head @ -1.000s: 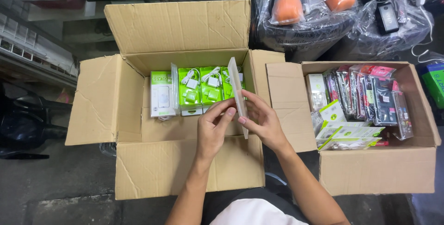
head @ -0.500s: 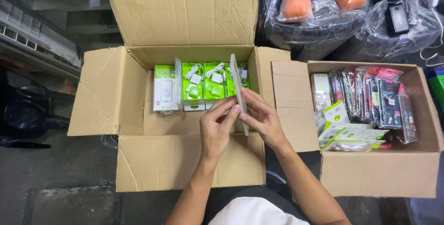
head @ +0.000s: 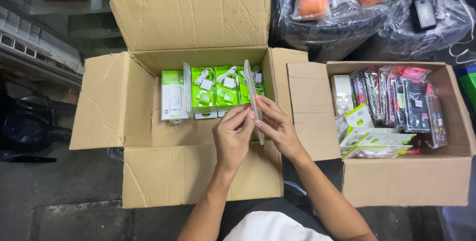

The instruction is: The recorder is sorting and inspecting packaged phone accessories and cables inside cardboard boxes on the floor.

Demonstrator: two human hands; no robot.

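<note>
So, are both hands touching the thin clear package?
Touching. The head view shows left hand and right hand pinching the thin clear package from both sides.

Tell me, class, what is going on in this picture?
A person holds a thin flat package edge-on between the left hand and the right hand, above an open cardboard box. Inside that box, green charger packs stand in a row at the back. A second open box to the right holds assorted packaged accessories.
</note>
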